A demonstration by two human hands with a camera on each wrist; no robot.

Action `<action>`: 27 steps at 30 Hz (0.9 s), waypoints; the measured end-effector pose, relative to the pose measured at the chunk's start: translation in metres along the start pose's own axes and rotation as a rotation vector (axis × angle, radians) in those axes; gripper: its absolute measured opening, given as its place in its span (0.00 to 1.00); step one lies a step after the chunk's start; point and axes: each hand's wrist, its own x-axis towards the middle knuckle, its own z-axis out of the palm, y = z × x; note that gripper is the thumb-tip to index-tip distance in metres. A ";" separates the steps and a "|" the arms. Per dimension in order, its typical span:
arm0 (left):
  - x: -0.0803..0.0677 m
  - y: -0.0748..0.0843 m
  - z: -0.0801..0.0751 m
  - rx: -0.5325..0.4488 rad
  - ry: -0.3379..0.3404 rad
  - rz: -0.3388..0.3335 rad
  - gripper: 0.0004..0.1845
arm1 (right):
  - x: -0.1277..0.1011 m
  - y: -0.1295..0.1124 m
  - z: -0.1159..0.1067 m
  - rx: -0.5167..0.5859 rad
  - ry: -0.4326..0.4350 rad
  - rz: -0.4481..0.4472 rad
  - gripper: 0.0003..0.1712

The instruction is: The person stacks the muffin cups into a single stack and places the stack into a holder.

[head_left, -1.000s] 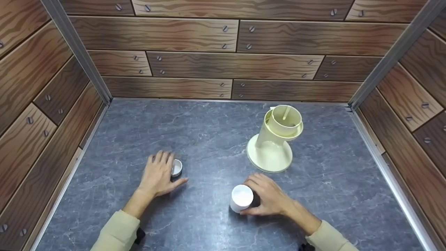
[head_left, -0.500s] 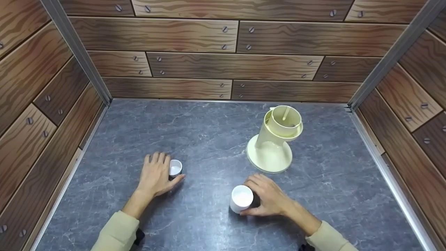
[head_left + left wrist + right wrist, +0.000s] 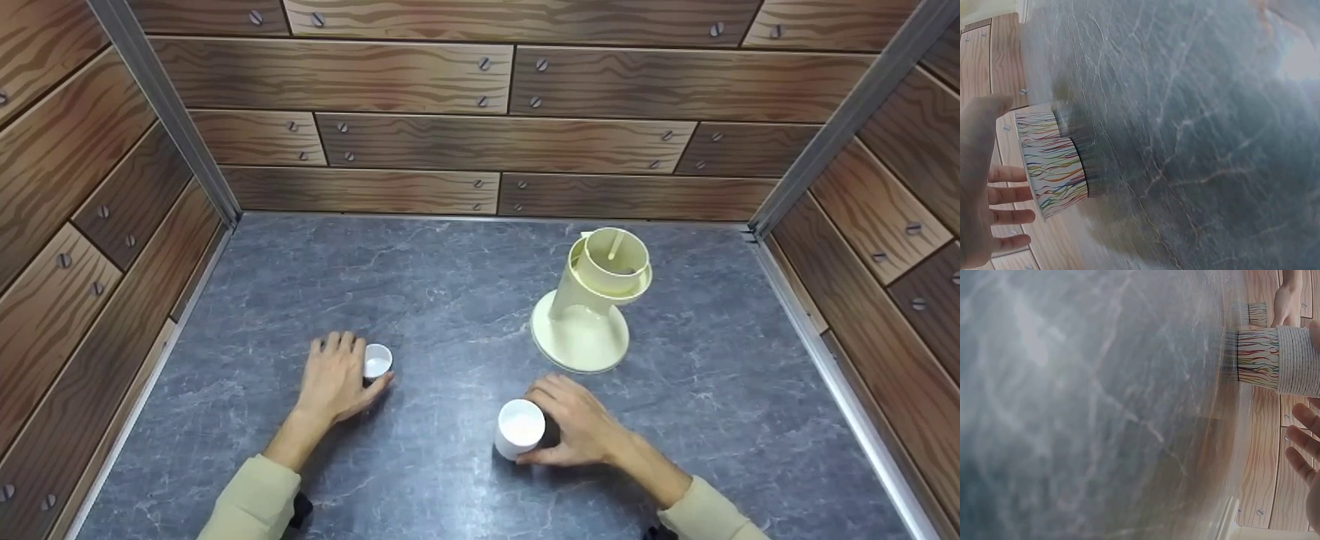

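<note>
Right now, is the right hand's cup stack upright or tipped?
Upright: the cup stack shows its mouth upward in the head view, its narrow end toward the table in the right wrist view.

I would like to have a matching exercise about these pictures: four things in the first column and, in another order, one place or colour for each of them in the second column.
Things:
1. single cup
2. stack of cups
3. stand
4. table

Places and colours:
A. grey-blue with pale veins
B. held by the right hand
C. pale yellow all over
D. close beside the left hand

Right pairs: 1-D, 2-B, 3-C, 4-A
</note>
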 end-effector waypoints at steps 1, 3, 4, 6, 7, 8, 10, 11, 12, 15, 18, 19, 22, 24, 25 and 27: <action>0.000 0.000 0.000 0.001 0.003 0.001 0.39 | 0.000 0.000 0.000 -0.001 0.000 0.000 0.40; 0.000 0.000 0.001 0.006 0.007 0.004 0.38 | 0.000 0.000 0.000 -0.004 -0.003 0.002 0.40; 0.000 0.000 0.001 0.009 0.008 0.004 0.38 | 0.000 0.000 0.000 -0.004 -0.005 0.004 0.40; 0.000 -0.001 0.001 0.011 0.007 0.005 0.37 | 0.000 -0.001 0.000 -0.001 -0.007 0.007 0.41; 0.000 -0.001 0.001 0.012 0.006 0.006 0.37 | 0.000 -0.001 0.000 -0.001 -0.007 0.007 0.41; 0.000 -0.001 0.001 0.012 0.006 0.007 0.37 | 0.000 -0.001 0.000 -0.001 -0.007 0.008 0.41; 0.001 -0.001 0.002 0.010 0.006 0.011 0.36 | 0.000 -0.001 0.000 0.001 -0.003 0.007 0.41; 0.001 -0.001 0.002 0.010 0.006 0.012 0.36 | 0.000 -0.001 0.000 0.002 0.000 0.006 0.41; 0.001 -0.001 0.002 0.011 0.010 0.014 0.36 | 0.000 -0.001 0.000 0.004 0.002 0.006 0.41; 0.001 -0.002 0.003 0.012 0.018 0.016 0.36 | 0.000 -0.002 0.000 0.010 0.008 0.006 0.41; 0.002 -0.002 0.003 0.013 0.026 0.020 0.35 | 0.000 -0.002 0.000 0.012 0.011 0.005 0.40; 0.002 -0.002 0.003 0.012 0.028 0.022 0.35 | 0.000 -0.002 0.000 0.013 0.012 0.005 0.40; 0.003 -0.001 0.002 0.013 0.040 0.032 0.35 | 0.000 -0.002 0.000 0.010 0.010 0.005 0.40; 0.004 0.000 0.002 0.013 0.051 0.040 0.35 | 0.000 -0.001 0.000 0.009 0.008 0.005 0.40; 0.005 0.001 0.001 0.015 0.055 0.045 0.35 | 0.000 -0.001 -0.001 0.008 0.007 0.005 0.40; 0.005 0.002 0.000 0.018 0.060 0.049 0.35 | 0.001 -0.001 -0.001 0.009 0.005 0.004 0.40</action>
